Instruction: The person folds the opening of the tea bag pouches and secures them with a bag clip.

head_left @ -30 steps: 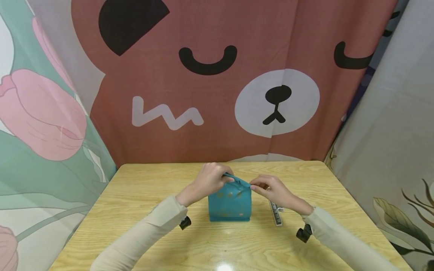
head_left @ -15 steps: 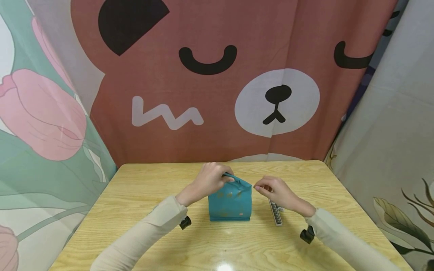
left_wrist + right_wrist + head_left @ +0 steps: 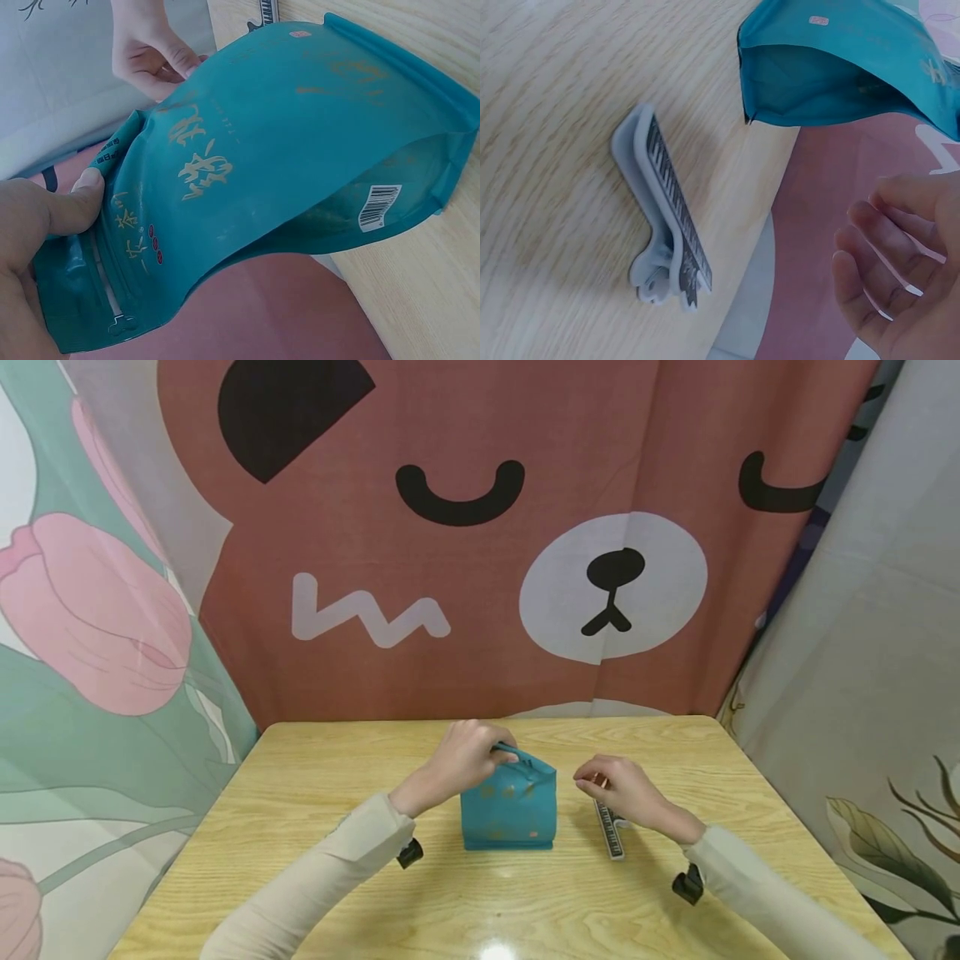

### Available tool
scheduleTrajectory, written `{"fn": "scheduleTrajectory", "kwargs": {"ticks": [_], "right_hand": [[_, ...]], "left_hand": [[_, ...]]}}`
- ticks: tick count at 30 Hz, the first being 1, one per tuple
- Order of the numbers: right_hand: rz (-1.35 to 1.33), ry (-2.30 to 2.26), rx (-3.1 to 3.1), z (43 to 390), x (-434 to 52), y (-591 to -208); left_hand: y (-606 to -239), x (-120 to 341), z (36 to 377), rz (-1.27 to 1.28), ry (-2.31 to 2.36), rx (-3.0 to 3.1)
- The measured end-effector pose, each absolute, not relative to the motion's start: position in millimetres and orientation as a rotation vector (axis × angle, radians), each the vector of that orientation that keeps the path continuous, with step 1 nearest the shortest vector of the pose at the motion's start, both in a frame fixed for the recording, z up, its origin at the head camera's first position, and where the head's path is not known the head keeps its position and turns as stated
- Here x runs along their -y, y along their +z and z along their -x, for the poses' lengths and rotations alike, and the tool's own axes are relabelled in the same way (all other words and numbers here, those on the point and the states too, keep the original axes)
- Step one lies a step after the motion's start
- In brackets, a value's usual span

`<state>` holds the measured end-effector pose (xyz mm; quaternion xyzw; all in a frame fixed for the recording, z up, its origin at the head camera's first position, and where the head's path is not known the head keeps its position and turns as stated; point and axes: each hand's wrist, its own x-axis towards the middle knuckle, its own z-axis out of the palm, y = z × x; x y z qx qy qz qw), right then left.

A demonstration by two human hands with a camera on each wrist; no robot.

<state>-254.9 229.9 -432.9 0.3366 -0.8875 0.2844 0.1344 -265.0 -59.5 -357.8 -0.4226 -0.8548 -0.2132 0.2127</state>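
Note:
A teal stand-up pouch [image 3: 508,806] with gold lettering stands upright in the middle of the wooden table [image 3: 300,827]. My left hand [image 3: 467,757] pinches its top edge; in the left wrist view the thumb [image 3: 71,202] presses the pouch [image 3: 285,157] near its zip strip. My right hand [image 3: 611,783] hovers just right of the pouch with loosely curled fingers [image 3: 885,255] and holds nothing. Below it on the table lies a grey sealing clip [image 3: 609,829], also plain in the right wrist view as a long clip [image 3: 666,206] beside the pouch's bottom corner [image 3: 817,75].
Printed cloth backdrops hang close around the table: a bear face [image 3: 525,527] behind, flowers [image 3: 97,610] at the left, pale cloth [image 3: 862,652] at the right. Small black wrist cameras [image 3: 687,884] sit under both sleeves.
My right hand has let go of the pouch's top right corner and drawn away to the right and slightly down, above the clip. The left hand keeps its hold.

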Motion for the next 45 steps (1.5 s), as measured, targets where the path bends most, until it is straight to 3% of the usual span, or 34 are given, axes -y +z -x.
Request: {"fn": "scheduleTrajectory", "kwargs": {"ticks": [45], "right_hand": [[-0.833, 0.660, 2.763, 254.6, -258.0, -454.4]], "left_hand": [[-358.4, 59.5, 265.5, 1.165, -0.602, 2.395]]}}
